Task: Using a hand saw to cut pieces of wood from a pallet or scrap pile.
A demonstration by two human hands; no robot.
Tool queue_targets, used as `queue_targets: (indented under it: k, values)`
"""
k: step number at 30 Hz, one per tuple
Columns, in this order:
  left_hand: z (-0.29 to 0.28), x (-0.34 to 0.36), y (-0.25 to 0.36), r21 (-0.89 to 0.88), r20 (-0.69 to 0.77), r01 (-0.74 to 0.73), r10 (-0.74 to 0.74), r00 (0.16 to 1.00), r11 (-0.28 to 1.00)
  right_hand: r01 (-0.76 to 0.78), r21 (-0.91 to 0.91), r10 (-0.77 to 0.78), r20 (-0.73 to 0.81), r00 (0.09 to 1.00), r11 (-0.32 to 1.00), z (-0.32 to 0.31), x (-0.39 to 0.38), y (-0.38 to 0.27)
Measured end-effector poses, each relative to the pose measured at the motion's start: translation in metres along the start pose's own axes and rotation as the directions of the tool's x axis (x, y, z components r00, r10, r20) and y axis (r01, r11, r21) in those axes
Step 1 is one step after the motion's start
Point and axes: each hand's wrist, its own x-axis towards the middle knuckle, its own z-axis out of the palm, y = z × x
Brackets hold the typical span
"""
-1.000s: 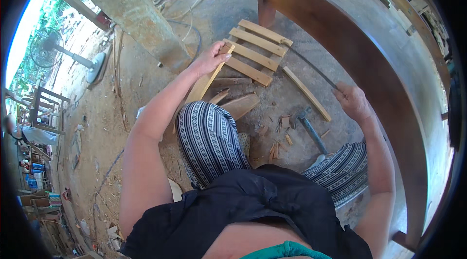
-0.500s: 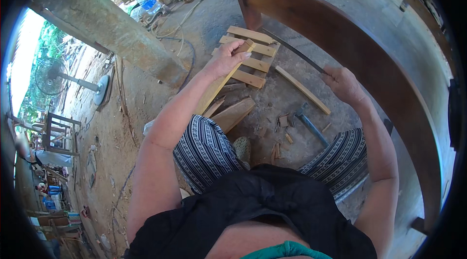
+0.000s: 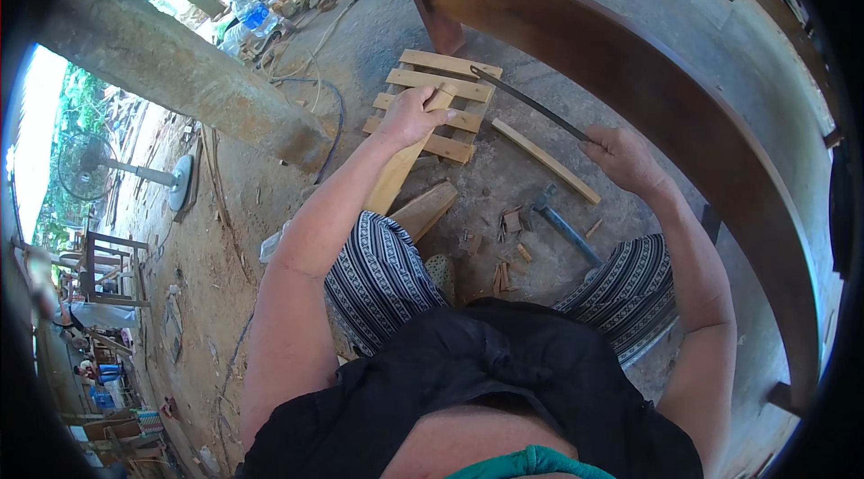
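My left hand (image 3: 412,119) is closed round the upper end of a long pale wooden board (image 3: 396,175), which slants down toward my left knee. In my right hand (image 3: 623,159) is a long, narrow dark metal blade (image 3: 538,108) with a slightly hooked tip. It points up and left, and its tip appears over a small slatted wooden frame (image 3: 434,148) on the floor. The tip and the board's top end are apart. Beneath the board lies a tapered piece of wood (image 3: 430,209), partly hidden by my left knee.
A loose wooden strip (image 3: 547,161), a hammer with a blue handle (image 3: 571,236) and wood chips (image 3: 511,222) lie on the floor before me. A curved dark-brown wooden rail (image 3: 657,69) arcs past my right arm. A post (image 3: 180,60) and a fan (image 3: 182,184) are at left.
The board has turned so that more of its broad face shows. The blade's tip has come slightly nearer to me. The whole view has shifted a little.
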Motion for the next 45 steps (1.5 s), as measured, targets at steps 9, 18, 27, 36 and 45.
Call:
queue_targets:
  k: [9, 18, 27, 36, 45]
  values:
    - [0.012, 0.016, 0.004, -0.084, -0.056, -0.047, 0.042, 0.998, 0.995, -0.061, 0.026, 0.061, 0.018, 0.998, 0.998, 0.001, -0.002, 0.014]
    - [0.014, 0.03, 0.014, -0.349, -0.037, 0.066, -0.084, 0.996, 0.935, -0.114, 0.011, 0.113, 0.051, 0.992, 0.993, 0.002, -0.002, 0.03]
    - [0.006, 0.024, 0.027, 0.211, -0.246, -0.068, 0.12, 0.962, 0.975, -0.2, 0.006, 0.199, 0.077, 0.977, 0.98, -0.002, -0.004, 0.032]
    - [0.011, 0.039, -0.005, 0.17, -0.245, 0.031, 0.011, 0.969, 0.985, -0.213, 0.055, 0.209, 0.078, 0.975, 0.975, 0.003, -0.003, 0.035]
    - [-0.006, 0.043, -0.064, 0.078, -0.334, 0.176, -0.14, 0.932, 0.981, -0.211, 0.046, 0.207, 0.073, 0.976, 0.976, 0.004, -0.001, 0.036]
